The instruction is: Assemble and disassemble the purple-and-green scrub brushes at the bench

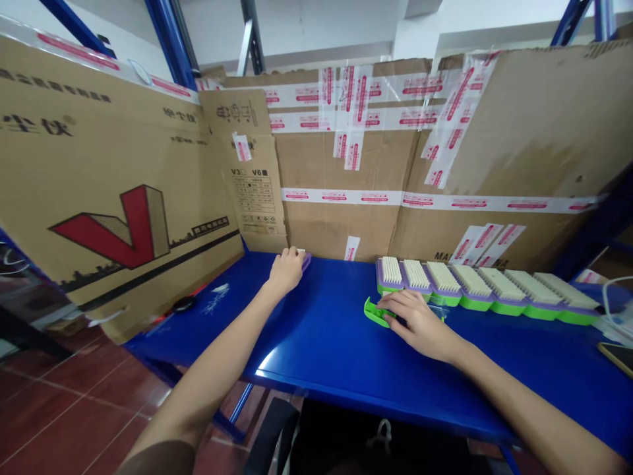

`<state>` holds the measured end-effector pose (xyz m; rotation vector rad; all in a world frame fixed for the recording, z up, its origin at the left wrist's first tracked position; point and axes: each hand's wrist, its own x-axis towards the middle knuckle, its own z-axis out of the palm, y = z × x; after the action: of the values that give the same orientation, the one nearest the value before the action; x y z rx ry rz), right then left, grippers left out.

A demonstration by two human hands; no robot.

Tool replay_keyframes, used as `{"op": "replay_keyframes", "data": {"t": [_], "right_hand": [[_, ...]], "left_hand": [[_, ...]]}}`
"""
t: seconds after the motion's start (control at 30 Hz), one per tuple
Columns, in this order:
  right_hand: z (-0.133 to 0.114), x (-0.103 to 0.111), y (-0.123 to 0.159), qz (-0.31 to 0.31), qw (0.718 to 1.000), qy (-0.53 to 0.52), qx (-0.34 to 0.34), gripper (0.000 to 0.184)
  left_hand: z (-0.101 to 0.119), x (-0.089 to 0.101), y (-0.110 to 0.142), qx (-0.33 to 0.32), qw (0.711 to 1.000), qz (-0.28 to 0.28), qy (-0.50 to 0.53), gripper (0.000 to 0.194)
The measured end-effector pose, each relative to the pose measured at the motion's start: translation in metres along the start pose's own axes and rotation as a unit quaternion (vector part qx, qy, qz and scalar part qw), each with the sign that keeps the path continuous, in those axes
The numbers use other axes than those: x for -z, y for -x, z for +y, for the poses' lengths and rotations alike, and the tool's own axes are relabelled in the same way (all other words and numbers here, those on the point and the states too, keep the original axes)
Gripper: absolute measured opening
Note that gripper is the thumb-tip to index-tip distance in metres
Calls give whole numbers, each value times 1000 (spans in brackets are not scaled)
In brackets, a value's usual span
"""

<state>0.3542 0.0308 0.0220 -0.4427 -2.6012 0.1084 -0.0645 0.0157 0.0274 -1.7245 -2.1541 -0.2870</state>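
My left hand [285, 272] is closed around a purple brush piece [307, 262] near the back edge of the blue table; a bit of pale bristle shows by the fingertips, and the palm hides most of it. Farther right, my right hand [418, 322] has its fingers curled over a hollow green plastic piece [374, 313], gripping its right end. A clear plastic part [438, 307] shows just beyond that hand, partly covered by it. Behind it stands a row of several scrub brushes [472, 282] with pale bristles facing up, purple bodies and green bases.
Cardboard panels [341, 158] wall off the table [316, 330] at the back and left. A small black object [184, 303] lies at the left edge. On the right are a phone [618, 356] and a white cable [607, 307]. Blue metal posts [171, 43] rise behind.
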Motion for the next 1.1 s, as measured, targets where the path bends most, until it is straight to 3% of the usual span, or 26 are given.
{"op": "replay_keyframes", "data": {"t": [0.33,0.77,1.1], "right_hand": [[1,-1,0,6,1000,4,-2,25],[-1,1,0,6,1000,8,3,27],[-2,-1,-1,6,1000,9,3,27]], "left_hand": [[-16,0,-1,64,997,-10,-30,45],[-54,-2,-6,121,992,-29,-5,51],[-117,-11,-13,167,985,-35,8,48]]}}
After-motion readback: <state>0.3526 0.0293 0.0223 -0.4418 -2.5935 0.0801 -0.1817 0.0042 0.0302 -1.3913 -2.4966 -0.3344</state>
